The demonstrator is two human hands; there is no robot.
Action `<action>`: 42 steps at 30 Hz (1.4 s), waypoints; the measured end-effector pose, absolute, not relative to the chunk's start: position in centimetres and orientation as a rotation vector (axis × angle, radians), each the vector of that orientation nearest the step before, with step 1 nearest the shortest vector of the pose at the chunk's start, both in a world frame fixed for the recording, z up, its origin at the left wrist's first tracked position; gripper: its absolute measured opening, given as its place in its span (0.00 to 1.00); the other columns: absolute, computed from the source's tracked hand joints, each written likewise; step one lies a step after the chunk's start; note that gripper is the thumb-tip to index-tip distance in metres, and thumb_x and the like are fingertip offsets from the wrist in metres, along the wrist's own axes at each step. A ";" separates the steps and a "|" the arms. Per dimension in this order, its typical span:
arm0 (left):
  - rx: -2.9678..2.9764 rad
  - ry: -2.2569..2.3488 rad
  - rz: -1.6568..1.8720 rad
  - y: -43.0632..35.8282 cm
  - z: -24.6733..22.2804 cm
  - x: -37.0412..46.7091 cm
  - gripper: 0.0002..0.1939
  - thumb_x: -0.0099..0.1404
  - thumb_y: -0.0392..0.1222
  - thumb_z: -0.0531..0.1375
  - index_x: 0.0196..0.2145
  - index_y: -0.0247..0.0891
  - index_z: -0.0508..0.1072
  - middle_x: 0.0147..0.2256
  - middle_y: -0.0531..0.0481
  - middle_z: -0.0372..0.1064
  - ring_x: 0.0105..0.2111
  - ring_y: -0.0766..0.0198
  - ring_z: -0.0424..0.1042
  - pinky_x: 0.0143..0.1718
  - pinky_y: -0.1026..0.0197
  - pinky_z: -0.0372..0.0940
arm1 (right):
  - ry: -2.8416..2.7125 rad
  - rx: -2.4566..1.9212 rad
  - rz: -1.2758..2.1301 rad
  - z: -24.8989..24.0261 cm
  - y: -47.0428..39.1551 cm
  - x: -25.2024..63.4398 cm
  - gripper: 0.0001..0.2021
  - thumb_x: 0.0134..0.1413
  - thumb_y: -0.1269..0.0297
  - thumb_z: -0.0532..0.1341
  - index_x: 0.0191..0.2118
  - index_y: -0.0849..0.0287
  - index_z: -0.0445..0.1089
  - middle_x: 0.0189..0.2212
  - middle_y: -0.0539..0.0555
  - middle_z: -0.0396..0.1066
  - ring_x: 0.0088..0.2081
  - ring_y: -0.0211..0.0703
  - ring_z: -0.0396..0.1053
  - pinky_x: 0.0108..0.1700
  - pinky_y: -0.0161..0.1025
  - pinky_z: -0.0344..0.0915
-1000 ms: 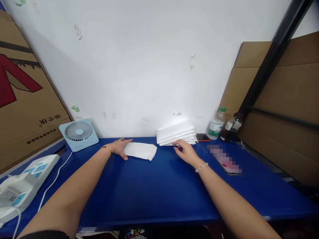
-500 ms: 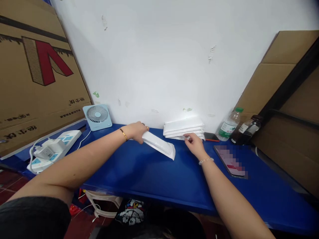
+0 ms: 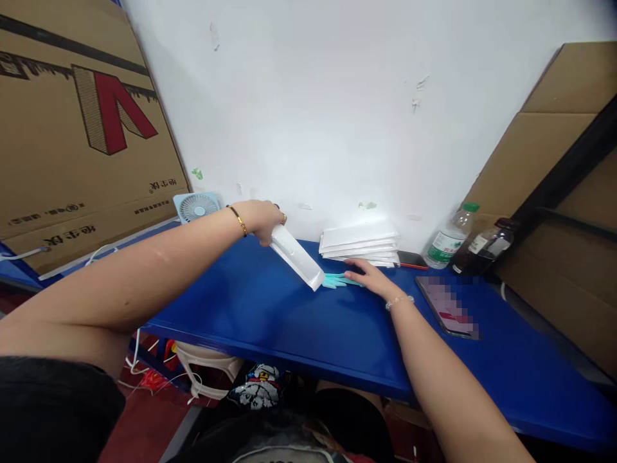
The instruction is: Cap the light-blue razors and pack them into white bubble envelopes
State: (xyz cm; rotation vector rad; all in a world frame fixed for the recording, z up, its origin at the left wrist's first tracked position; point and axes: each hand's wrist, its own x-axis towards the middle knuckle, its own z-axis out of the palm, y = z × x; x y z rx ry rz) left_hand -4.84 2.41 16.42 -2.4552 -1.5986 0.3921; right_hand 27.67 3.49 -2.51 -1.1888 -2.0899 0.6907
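Observation:
A long white packet point(image 3: 296, 257) slants down to the right, its upper end gripped by my left hand point(image 3: 264, 222). Several turquoise sticks point(image 3: 335, 280) lie at the packet's lower end, above the blue table point(image 3: 270, 315). My right hand point(image 3: 369, 278) has its fingers over the right part of these sticks. Its thumb and fingers are apart, and whether it grips any stick is unclear. Behind it rests a stack of white packets point(image 3: 359, 241) against the wall.
A phone point(image 3: 448, 307) lies right of my right hand, with a dark, red-edged device point(image 3: 412, 259) behind it. Two bottles, one clear point(image 3: 448, 241) and one dark point(image 3: 484, 247), stand back right. A light blue fan point(image 3: 197, 207) and large cardboard point(image 3: 58, 161) are at left.
The turquoise sticks have come into view between the packet's lower end and my right hand. My left hand and its packet are higher, and the view has shifted.

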 end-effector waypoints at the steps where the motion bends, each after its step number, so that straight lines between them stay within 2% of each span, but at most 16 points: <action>1: -2.450 -1.605 0.390 2.6 16.6 -5.3 0.31 0.39 0.39 0.68 0.45 0.40 0.72 0.42 0.46 0.68 0.45 0.46 0.65 0.48 0.48 0.57 | -2.160 -1.177 0.715 -2.4 3.3 27.4 0.28 0.48 0.47 0.62 0.54 0.53 0.65 0.53 0.56 0.65 0.53 0.50 0.63 0.54 0.48 0.60; 4: -2.432 -1.622 0.390 3.1 17.5 -6.8 0.32 0.41 0.42 0.68 0.47 0.41 0.71 0.45 0.46 0.66 0.48 0.46 0.63 0.51 0.47 0.55 | -2.304 -1.176 0.667 -2.4 2.8 26.3 0.34 0.43 0.45 0.65 0.56 0.51 0.64 0.55 0.57 0.62 0.56 0.54 0.59 0.57 0.52 0.56; 7: -2.378 -1.625 0.419 2.8 18.9 -7.9 0.32 0.42 0.44 0.67 0.48 0.41 0.71 0.47 0.46 0.64 0.51 0.45 0.60 0.53 0.46 0.53 | -2.375 -1.204 0.566 -2.7 2.5 25.1 0.35 0.41 0.42 0.64 0.56 0.49 0.64 0.57 0.57 0.59 0.58 0.57 0.56 0.58 0.54 0.54; 13: -2.325 -1.674 0.410 0.7 22.4 -9.4 0.31 0.44 0.42 0.67 0.48 0.36 0.70 0.47 0.46 0.64 0.53 0.43 0.55 0.55 0.41 0.50 | -2.358 -1.246 0.434 -2.8 2.0 23.9 0.37 0.42 0.41 0.63 0.59 0.50 0.60 0.56 0.59 0.60 0.57 0.57 0.57 0.57 0.54 0.54; 18: -2.182 -1.744 0.441 0.0 24.0 -11.3 0.40 0.37 0.35 0.69 0.52 0.37 0.68 0.45 0.46 0.64 0.49 0.47 0.60 0.54 0.46 0.55 | -2.341 -1.235 0.359 -2.7 1.7 22.9 0.39 0.40 0.40 0.64 0.58 0.52 0.60 0.56 0.59 0.60 0.57 0.56 0.57 0.57 0.52 0.54; 23: -2.139 -1.764 0.484 0.9 23.4 -14.0 0.41 0.42 0.34 0.67 0.55 0.27 0.62 0.46 0.45 0.63 0.49 0.48 0.60 0.51 0.46 0.55 | -2.346 -1.207 0.407 -2.6 2.0 23.7 0.37 0.43 0.43 0.64 0.59 0.51 0.59 0.58 0.58 0.59 0.57 0.55 0.59 0.56 0.51 0.57; 25: -2.148 -1.808 0.473 1.5 21.9 -15.4 0.40 0.43 0.34 0.67 0.55 0.27 0.63 0.46 0.45 0.65 0.48 0.49 0.62 0.51 0.48 0.55 | -2.291 -1.210 0.424 -2.5 2.6 25.0 0.32 0.47 0.46 0.62 0.57 0.52 0.61 0.56 0.58 0.62 0.55 0.54 0.61 0.55 0.50 0.59; 27: -2.169 -1.891 0.458 2.1 19.6 -17.0 0.38 0.44 0.38 0.67 0.54 0.32 0.65 0.46 0.44 0.67 0.47 0.48 0.64 0.51 0.51 0.57 | -2.210 -1.262 0.399 -2.5 3.4 26.6 0.23 0.53 0.52 0.60 0.53 0.55 0.66 0.52 0.58 0.67 0.52 0.53 0.65 0.54 0.50 0.61; 29: -2.160 -1.970 0.493 2.7 16.8 -18.2 0.44 0.40 0.43 0.69 0.56 0.37 0.64 0.50 0.40 0.66 0.51 0.44 0.63 0.52 0.50 0.58 | -2.144 -1.337 0.357 -2.6 4.1 28.1 0.17 0.55 0.58 0.57 0.49 0.57 0.70 0.47 0.59 0.70 0.49 0.51 0.67 0.53 0.50 0.62; 31: -2.121 -1.986 0.407 3.0 13.7 -18.2 0.59 0.33 0.50 0.71 0.62 0.39 0.54 0.60 0.34 0.54 0.59 0.35 0.50 0.55 0.41 0.51 | -2.103 -1.381 0.346 -2.8 4.6 29.2 0.14 0.56 0.62 0.56 0.46 0.58 0.71 0.45 0.58 0.72 0.47 0.50 0.69 0.53 0.49 0.63; 32: -2.146 -1.950 0.312 3.0 12.1 -17.6 0.63 0.32 0.56 0.70 0.64 0.37 0.50 0.62 0.32 0.47 0.61 0.33 0.43 0.57 0.38 0.47 | -2.091 -1.385 0.354 -2.9 4.8 29.5 0.14 0.56 0.62 0.56 0.46 0.58 0.71 0.45 0.58 0.72 0.47 0.50 0.69 0.53 0.49 0.63; 33: -2.248 -1.869 0.199 2.9 10.6 -16.4 0.64 0.35 0.60 0.69 0.64 0.35 0.47 0.63 0.32 0.43 0.62 0.35 0.39 0.58 0.39 0.45 | -2.084 -1.377 0.369 -2.9 4.8 29.6 0.14 0.56 0.62 0.56 0.46 0.57 0.71 0.45 0.57 0.72 0.48 0.50 0.69 0.53 0.49 0.63; 36: -2.719 -1.519 -0.044 2.3 5.7 -10.6 0.50 0.53 0.66 0.58 0.64 0.36 0.48 0.65 0.38 0.41 0.64 0.48 0.40 0.61 0.52 0.44 | -2.122 -1.295 0.445 -2.9 4.5 28.8 0.15 0.57 0.59 0.56 0.47 0.55 0.71 0.47 0.56 0.72 0.48 0.49 0.69 0.53 0.50 0.62; 38: -2.858 -1.397 -0.101 2.1 2.6 -6.3 0.44 0.59 0.66 0.52 0.64 0.37 0.48 0.65 0.40 0.40 0.65 0.50 0.38 0.62 0.51 0.43 | -2.187 -1.269 0.511 -2.8 4.0 27.9 0.18 0.58 0.56 0.54 0.51 0.54 0.69 0.51 0.57 0.69 0.53 0.50 0.66 0.56 0.51 0.60; 40: -2.924 -1.387 -0.092 2.1 0.1 -2.8 0.41 0.62 0.67 0.45 0.65 0.39 0.44 0.66 0.41 0.36 0.65 0.50 0.36 0.62 0.47 0.42 | -2.261 -1.336 0.575 -2.8 3.4 26.7 0.23 0.59 0.51 0.52 0.57 0.53 0.64 0.59 0.57 0.60 0.60 0.52 0.56 0.61 0.53 0.52; 42: -2.948 -1.434 -0.095 2.2 -1.6 -0.7 0.41 0.63 0.67 0.42 0.65 0.38 0.42 0.66 0.41 0.36 0.65 0.50 0.36 0.61 0.45 0.41 | -2.340 -1.446 0.618 -2.9 2.7 25.6 0.29 0.58 0.45 0.50 0.62 0.52 0.56 0.64 0.56 0.48 0.65 0.55 0.42 0.64 0.57 0.40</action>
